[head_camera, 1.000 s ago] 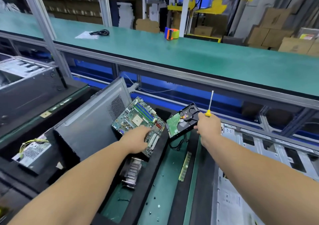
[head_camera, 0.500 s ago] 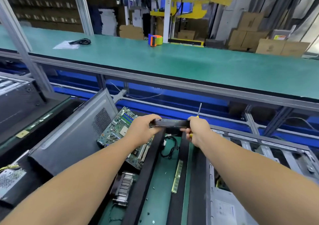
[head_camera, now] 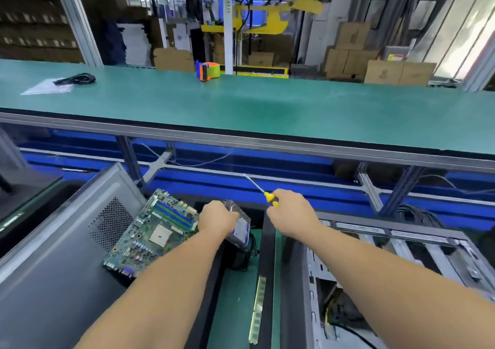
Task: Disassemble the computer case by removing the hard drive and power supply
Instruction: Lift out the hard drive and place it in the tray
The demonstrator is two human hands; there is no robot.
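Note:
My left hand (head_camera: 218, 219) grips the hard drive (head_camera: 240, 227), which is tilted with its labelled face showing, just right of the motherboard (head_camera: 152, 232). My right hand (head_camera: 290, 211) is a little to the right of the drive, apart from it, and holds a yellow-handled screwdriver (head_camera: 263, 192) whose shaft points up and left. The open computer case (head_camera: 396, 252) lies at the lower right under my right forearm, with yellow cables visible inside. No power supply is recognisable in the current view.
A grey case side panel (head_camera: 61, 244) leans at the left. A RAM stick (head_camera: 257, 311) lies on the green strip below the drive, beside a black cable (head_camera: 247, 255). The green bench top (head_camera: 267, 107) beyond carries a tape dispenser (head_camera: 207, 70) and a bagged cable (head_camera: 72, 79).
The hard drive passed from both hands to the left hand alone and turned label side out. My right hand let go and moved right, its screwdriver tilting left.

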